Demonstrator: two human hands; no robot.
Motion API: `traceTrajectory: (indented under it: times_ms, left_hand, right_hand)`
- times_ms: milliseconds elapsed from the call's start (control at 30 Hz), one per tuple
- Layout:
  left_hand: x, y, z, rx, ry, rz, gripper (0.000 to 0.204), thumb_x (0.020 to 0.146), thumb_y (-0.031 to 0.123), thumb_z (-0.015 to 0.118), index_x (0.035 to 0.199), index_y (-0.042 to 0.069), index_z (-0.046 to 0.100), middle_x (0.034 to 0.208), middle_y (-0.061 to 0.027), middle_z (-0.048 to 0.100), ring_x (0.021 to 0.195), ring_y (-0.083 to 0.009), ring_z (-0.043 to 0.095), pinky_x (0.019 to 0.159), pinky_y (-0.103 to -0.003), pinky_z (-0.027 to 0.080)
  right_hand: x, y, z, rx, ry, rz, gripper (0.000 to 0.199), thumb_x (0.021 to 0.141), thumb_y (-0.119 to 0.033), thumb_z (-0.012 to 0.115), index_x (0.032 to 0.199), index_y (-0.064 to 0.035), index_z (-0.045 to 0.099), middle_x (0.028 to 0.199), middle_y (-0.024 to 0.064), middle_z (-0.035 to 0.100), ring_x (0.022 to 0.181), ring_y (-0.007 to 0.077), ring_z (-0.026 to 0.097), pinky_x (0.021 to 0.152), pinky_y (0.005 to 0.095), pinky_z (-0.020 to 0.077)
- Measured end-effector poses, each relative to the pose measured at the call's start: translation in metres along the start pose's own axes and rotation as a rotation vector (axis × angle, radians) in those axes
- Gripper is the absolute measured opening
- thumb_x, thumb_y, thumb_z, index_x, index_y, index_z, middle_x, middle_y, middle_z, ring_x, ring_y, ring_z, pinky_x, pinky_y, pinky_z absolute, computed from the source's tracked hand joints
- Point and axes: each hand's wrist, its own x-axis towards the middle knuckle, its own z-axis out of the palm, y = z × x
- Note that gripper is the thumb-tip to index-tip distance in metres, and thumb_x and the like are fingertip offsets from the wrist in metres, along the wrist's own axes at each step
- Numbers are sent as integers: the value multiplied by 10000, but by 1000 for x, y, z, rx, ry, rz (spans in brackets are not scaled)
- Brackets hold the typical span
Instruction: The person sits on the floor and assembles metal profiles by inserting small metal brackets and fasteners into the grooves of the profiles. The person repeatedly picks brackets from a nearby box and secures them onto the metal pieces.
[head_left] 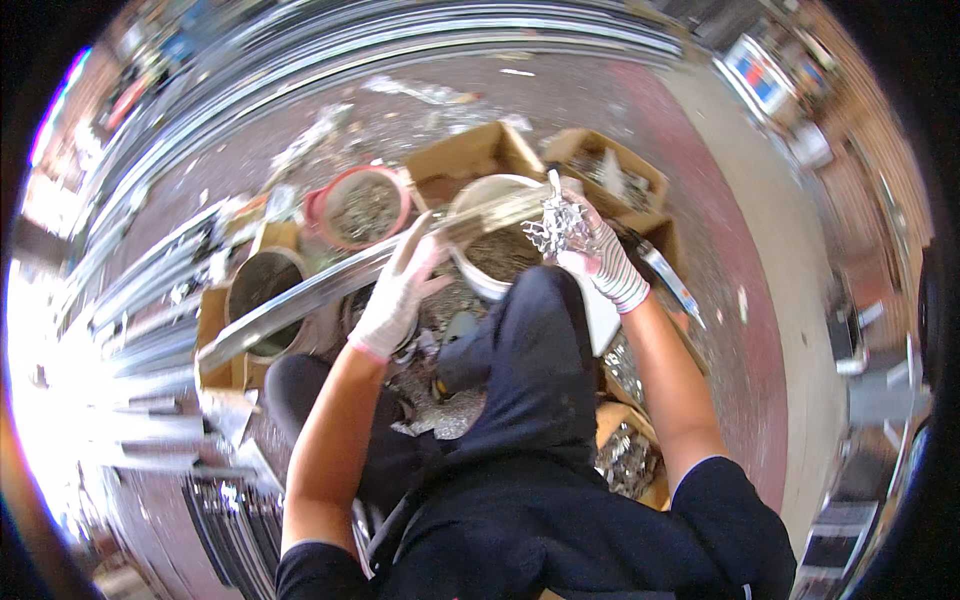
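My left hand (398, 292), in a whitish work glove, grips a long, shiny metal profile (290, 305) around its middle. The profile slants from the lower left up to the right, above the buckets. In a striped glove, my right hand (598, 258) is closed around a clump of small, bright, twisted metal pieces (558, 228) next to the profile's far end. Whether that hand also touches the profile, I cannot tell. Below the profile's right part stands a white bucket (470, 270) with small metal bits inside.
A pink-rimmed bucket (318, 208) of metal bits stands left of the white one, near a dark round bin (236, 290). Cardboard boxes (640, 200) with scrap surround my knees. Long metal profiles (430, 40) lie across the far side, and more are stacked at left.
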Motion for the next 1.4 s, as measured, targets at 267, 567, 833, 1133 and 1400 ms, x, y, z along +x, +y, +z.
traceTrajectory:
  times_ms: [267, 567, 833, 1133, 1400]
  left_hand:
    - [35, 14, -74, -483, 166, 236, 690, 928, 421, 711, 1475, 114, 424, 1361, -63, 564, 1260, -210, 561, 1043, -389, 502]
    - [30, 8, -170, -837, 317, 114, 249, 927, 255, 688, 1109, 87, 662, 1072, -87, 710, 963, -241, 694, 872, -415, 568]
    - [35, 9, -185, -984, 464, 87, 249, 932, 244, 584, 1121, 96, 651, 1039, -99, 705, 945, -279, 686, 891, -467, 559]
    - [29, 19, -176, -996, 536, 166, 300, 932, 274, 540, 1092, 51, 662, 1034, -145, 716, 926, -323, 688, 866, -476, 561]
    - [38, 14, -183, -1021, 450, 203, 353, 933, 308, 522, 1156, 49, 607, 1117, -181, 701, 943, -346, 682, 791, -511, 580]
  right_hand:
    - [151, 51, 182, -806, -322, -339, 988, 646, -229, 888, 1491, -116, 390, 1293, 213, 544, 1185, 340, 575, 1050, 410, 466]
    - [195, 93, 258, -1047, -428, -305, 978, 682, -255, 861, 1500, -48, 367, 1276, 248, 546, 1202, 420, 544, 1048, 449, 447]
    - [199, 98, 272, -828, -406, -368, 1008, 670, -187, 862, 1530, -70, 350, 1410, 211, 500, 1328, 378, 478, 1145, 451, 367]
    - [179, 100, 265, -724, -308, -499, 924, 755, -199, 823, 1540, -61, 355, 1410, 173, 485, 1266, 289, 501, 1108, 408, 390]
    - [178, 109, 242, -479, -273, -344, 693, 818, -88, 765, 1447, -30, 481, 1329, 115, 549, 1095, 199, 611, 1040, 352, 468]
